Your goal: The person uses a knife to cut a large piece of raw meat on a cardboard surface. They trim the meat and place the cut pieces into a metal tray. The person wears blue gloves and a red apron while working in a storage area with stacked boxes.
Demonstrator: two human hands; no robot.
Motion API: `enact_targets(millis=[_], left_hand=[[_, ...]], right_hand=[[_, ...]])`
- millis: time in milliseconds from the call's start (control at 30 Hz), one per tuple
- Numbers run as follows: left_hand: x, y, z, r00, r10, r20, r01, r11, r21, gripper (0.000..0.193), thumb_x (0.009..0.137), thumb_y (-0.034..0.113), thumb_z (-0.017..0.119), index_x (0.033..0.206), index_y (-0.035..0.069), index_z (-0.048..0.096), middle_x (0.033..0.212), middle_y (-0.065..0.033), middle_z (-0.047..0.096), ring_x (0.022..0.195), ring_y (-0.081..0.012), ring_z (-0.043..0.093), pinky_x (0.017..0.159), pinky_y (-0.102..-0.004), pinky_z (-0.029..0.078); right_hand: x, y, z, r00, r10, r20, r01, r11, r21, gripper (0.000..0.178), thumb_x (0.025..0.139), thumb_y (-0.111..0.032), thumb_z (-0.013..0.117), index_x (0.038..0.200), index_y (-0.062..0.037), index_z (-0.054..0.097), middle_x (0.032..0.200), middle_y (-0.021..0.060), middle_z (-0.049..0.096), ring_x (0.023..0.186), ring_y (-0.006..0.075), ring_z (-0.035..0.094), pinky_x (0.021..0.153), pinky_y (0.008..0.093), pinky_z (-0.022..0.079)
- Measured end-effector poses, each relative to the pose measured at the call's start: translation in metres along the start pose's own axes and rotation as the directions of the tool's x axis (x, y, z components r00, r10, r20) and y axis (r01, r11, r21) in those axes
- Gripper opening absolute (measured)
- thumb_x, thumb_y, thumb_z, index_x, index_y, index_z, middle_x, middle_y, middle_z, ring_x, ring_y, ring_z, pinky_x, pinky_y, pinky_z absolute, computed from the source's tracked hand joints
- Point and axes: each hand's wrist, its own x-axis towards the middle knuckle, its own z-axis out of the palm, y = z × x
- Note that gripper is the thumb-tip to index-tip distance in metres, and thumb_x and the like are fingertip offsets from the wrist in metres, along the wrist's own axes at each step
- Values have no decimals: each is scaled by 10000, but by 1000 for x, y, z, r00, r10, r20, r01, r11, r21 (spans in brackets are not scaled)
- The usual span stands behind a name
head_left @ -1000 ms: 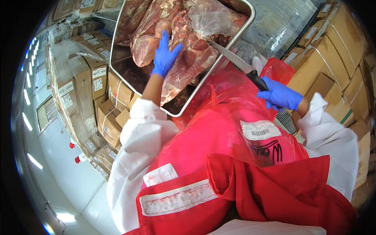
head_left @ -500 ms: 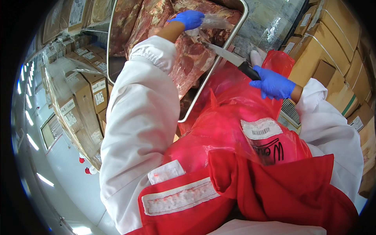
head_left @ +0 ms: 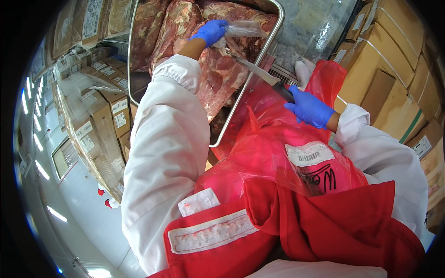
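Large raw cuts of meat [head_left: 222, 76] fill a metal-rimmed tub [head_left: 241, 98] in front of me. My left hand [head_left: 211, 32], in a blue glove, is closed on a clear plastic bag [head_left: 245, 29] over the meat. In my right hand [head_left: 310, 107], also gloved in blue, is a knife [head_left: 264, 74] with a black handle. Its blade points left across the tub's right rim, and the tip reaches the meat beneath the plastic. Whether the tip is cutting in cannot be made out.
Stacked cardboard boxes [head_left: 384, 69] stand close on the right. On the left is a plastic-wrapped pallet of boxes [head_left: 99, 116]. A red plastic apron [head_left: 273, 139] covers my front. Beyond the tub the tiled floor [head_left: 315, 28] looks wet, with a drain grate [head_left: 282, 76] beside the rim.
Both hands have moved left, the right one most, carrying the knife further over the tub. The left hand still grips the plastic and sits slightly lower.
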Motion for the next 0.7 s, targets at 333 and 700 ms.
enact_targets(millis=[333,700], left_hand=[[10,-29,0,984,-62,-166,26,978,-208,378,815,262,467,1138,106,586,1091,-190,602,1010,-342,572,899,-382,429],[4,-47,12,972,185,-147,-200,975,-94,399,844,274,454,1200,116,542,1129,-194,579,1029,-360,557,913,-388,432]], right_hand=[[30,40,70,973,-166,-160,161,986,-41,326,896,-250,534,1035,-26,341,605,126,495,507,193,524,449,337,418],[-41,-109,-85,911,311,272,-287,950,-124,331,880,-274,532,1105,-78,389,548,84,534,359,135,478,312,279,384]])
